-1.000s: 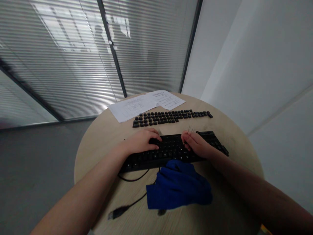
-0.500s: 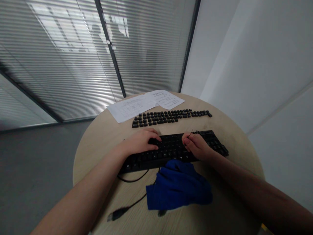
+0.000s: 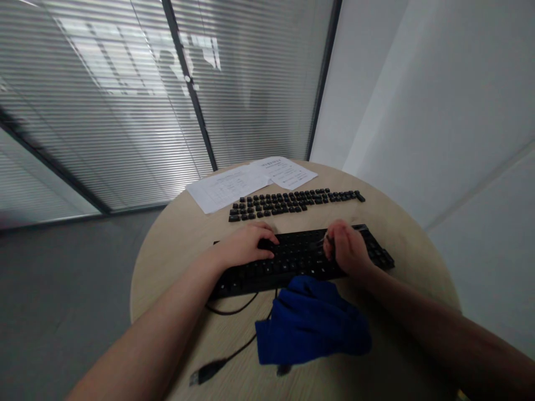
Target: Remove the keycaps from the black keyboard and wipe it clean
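A black keyboard [image 3: 288, 253] lies across the round table; its upper rows look stripped of keycaps, while keys remain along the lower rows and right end. My left hand [image 3: 251, 245] rests on its left part, thumb and fingers apart. Over the right part, my right hand [image 3: 345, 245] is closed in a pinch. Thin wire-like lines show at its fingertips, seemingly from a small wire tool whose exact kind is blurred. Beyond the keyboard, loose black keycaps [image 3: 288, 203] are laid out in rows.
A crumpled blue cloth [image 3: 311, 323] lies in front of the keyboard, over part of its cable. The USB plug [image 3: 207, 372] sits near the front edge. Printed papers [image 3: 234, 186] lie at the back of the wooden table [image 3: 167, 250]. Blinds and a white wall stand behind.
My right hand has shifted slightly right, lifted and turned, its fingers still pinched. My left hand keeps its place on the keyboard. The whole view has shifted slightly.
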`<state>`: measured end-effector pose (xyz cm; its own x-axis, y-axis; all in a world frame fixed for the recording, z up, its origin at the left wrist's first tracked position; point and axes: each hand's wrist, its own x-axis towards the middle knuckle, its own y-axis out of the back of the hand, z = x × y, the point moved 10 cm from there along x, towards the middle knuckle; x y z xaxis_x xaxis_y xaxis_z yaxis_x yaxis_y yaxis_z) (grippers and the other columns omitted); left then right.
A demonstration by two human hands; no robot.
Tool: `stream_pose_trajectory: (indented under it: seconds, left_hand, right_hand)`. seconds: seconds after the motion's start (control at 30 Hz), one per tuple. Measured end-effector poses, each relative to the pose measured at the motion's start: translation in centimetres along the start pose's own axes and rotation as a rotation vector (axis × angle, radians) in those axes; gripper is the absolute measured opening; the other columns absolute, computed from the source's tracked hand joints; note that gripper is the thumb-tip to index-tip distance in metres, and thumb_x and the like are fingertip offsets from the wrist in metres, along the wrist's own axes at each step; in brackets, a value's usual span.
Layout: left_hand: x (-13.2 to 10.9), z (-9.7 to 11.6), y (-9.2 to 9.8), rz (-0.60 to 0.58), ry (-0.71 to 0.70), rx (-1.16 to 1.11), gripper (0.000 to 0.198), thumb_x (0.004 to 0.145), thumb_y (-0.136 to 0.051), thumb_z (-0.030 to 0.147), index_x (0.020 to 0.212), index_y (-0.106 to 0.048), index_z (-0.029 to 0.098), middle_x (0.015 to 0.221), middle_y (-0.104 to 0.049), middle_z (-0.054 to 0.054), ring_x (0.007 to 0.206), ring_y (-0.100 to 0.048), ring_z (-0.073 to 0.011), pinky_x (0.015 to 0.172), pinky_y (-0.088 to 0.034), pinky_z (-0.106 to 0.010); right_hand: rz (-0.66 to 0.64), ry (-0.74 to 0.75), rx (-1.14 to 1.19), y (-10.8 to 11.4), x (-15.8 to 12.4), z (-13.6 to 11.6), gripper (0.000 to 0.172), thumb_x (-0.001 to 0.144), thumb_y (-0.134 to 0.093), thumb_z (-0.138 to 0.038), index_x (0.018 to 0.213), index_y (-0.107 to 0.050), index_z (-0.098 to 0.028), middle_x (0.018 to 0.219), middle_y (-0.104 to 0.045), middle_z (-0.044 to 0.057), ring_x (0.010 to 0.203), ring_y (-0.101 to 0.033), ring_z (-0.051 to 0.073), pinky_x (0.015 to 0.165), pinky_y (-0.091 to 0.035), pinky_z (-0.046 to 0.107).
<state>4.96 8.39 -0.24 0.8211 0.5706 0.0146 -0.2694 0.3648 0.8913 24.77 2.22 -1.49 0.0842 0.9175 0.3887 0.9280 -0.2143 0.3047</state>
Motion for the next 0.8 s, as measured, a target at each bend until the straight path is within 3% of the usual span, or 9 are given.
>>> stream_pose_trajectory:
  seconds: [0.07,0.17,0.3,0.5,0.67,0.8]
  left_hand:
    - [0.0,-0.1,0.0,-0.001,0.001,0.0,0.031,0.08,-0.076,0.029,0.11,-0.077,0.022,0.12,-0.067,-0.008,0.112,-0.064,-0.0257,0.102,-0.048,-0.039]
    - [-0.1,0.1,0.1,-0.001,-0.012,0.01,0.031,0.081,-0.075,0.03,0.111,-0.077,0.023,0.12,-0.068,-0.007,0.112,-0.064,-0.0254,0.101,-0.049,-0.038]
    - [-0.3,1.2,0.7,0.046,-0.027,0.012,0.028,0.087,-0.07,0.034,0.111,-0.076,0.022,0.117,-0.07,-0.008,0.108,-0.066,-0.0252,0.099,-0.05,-0.039]
    - [-0.8,2.9,2.9,0.28,0.096,-0.169,0.021,0.09,-0.066,0.04,0.097,-0.076,0.023,0.097,-0.076,-0.004,0.09,-0.068,-0.0214,0.08,-0.051,-0.035]
    - [-0.5,3.3,2.0,0.273,0.163,-0.301,0.025,0.088,-0.066,0.045,0.086,-0.075,0.022,0.083,-0.073,-0.001,0.077,-0.064,-0.0185,0.067,-0.045,-0.03]
    - [-0.4,3.0,1.8,0.286,0.219,-0.294,0.024,0.086,-0.066,0.043,0.079,-0.07,0.02,0.077,-0.07,-0.001,0.071,-0.061,-0.0173,0.065,-0.042,-0.03]
  right_hand:
    - [0.114,-0.068,0.092,1.1,0.1,0.9,0.04,0.105,-0.032,-0.057,0.082,-0.043,-0.026,0.052,-0.048,-0.005,0.04,-0.048,0.014,0.041,-0.04,0.026]
    - [0.074,-0.052,0.014,0.8,0.2,0.8,0.039,0.105,-0.038,-0.055,0.082,-0.045,-0.025,0.052,-0.051,-0.005,0.041,-0.05,0.014,0.043,-0.041,0.026]
    - [-0.017,0.087,-0.131,0.1,-0.2,-1.3,0.037,0.105,-0.039,-0.049,0.08,-0.052,-0.024,0.057,-0.059,-0.001,0.047,-0.056,0.015,0.052,-0.046,0.028]
    - [-0.12,0.342,-0.288,-1.2,-1.3,-5.2,0.023,0.102,-0.047,-0.04,0.09,-0.06,-0.025,0.075,-0.069,0.004,0.063,-0.066,0.018,0.062,-0.051,0.031]
    - [-0.239,0.61,-0.332,-3.5,-2.7,-7.9,0.018,0.103,-0.049,-0.038,0.095,-0.06,-0.025,0.083,-0.072,0.006,0.074,-0.069,0.02,0.068,-0.053,0.032]
    - [-0.295,0.706,-0.368,-4.7,-3.4,-8.7,0.022,0.104,-0.049,-0.04,0.094,-0.062,-0.025,0.085,-0.072,0.007,0.075,-0.068,0.02,0.067,-0.052,0.03]
